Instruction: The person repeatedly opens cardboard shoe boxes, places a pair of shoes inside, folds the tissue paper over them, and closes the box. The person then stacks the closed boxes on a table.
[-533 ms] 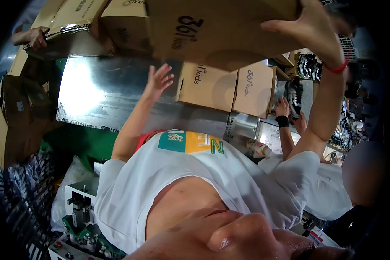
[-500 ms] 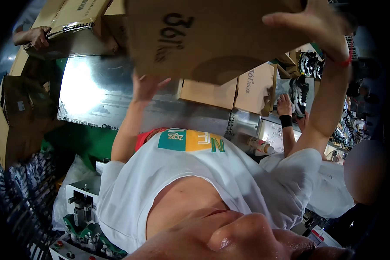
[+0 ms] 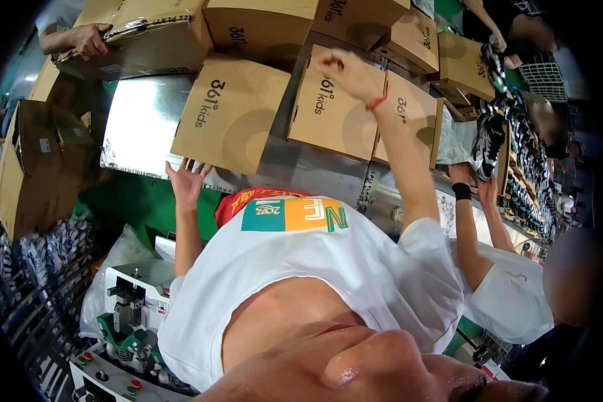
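A closed brown cardboard shoe box [image 3: 231, 114] lies tilted on the metal table. My left hand [image 3: 189, 182] is open at its near left edge, palm showing and fingers spread; I cannot tell whether the fingertips touch it. My right hand [image 3: 350, 75] is over a second closed shoe box [image 3: 331, 117], to the right of the first. Its fingers are loosely bent, with nothing visible in them. A third shoe box [image 3: 407, 124] stands against the second one's right side.
Larger cartons [image 3: 258, 30] line the far side, where another person's hand [image 3: 90, 41] grips one. To the right a co-worker's hands [image 3: 486, 191] hold a black and white shoe [image 3: 489, 144]. A machine [image 3: 130, 295] and racks of shoes [image 3: 53, 258] stand at lower left.
The shoe box, raised close in front of me before, now lies on the table. My right hand has left it and moved left and down, over the second box. My left hand has moved lower.
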A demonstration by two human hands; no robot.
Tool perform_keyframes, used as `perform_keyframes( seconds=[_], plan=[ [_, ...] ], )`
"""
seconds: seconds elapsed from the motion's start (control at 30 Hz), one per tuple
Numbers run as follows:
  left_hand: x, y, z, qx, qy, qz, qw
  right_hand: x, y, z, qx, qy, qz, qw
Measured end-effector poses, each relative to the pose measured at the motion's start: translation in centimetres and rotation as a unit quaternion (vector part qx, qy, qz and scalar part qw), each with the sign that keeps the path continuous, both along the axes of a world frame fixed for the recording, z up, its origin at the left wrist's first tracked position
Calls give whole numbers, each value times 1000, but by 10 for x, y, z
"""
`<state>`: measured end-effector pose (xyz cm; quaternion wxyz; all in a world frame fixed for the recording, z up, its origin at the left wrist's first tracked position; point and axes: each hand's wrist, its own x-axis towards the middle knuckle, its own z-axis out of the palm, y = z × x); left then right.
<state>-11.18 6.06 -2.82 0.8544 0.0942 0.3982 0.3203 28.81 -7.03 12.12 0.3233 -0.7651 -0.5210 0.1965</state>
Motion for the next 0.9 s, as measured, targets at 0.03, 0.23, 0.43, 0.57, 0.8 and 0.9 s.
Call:
perform_keyframes(
  seconds=[0.03, 0.23, 0.43, 0.57, 0.8, 0.9],
  plan=[
    [4, -4, 4, 73, 64, -25, 995, -3, -16, -27, 22, 86, -28, 996],
    [53, -50, 47, 525, 348, -17, 776, -18, -97, -78, 111, 130, -151, 974],
    [145, -101, 90, 906, 20, -254, 337, -2, -129, -24, 334, 124, -337, 871],
    [206, -144, 91, 938, -54, -261, 223, 3, -124, 16, 318, -5, -173, 932],
    [229, -179, 45, 920, -85, -294, 244, 41, -92, -34, 23, -78, -81, 993],
    [229, -178, 44, 920, -90, -304, 230, 51, -88, -53, -26, -87, -96, 991]
  ],
)
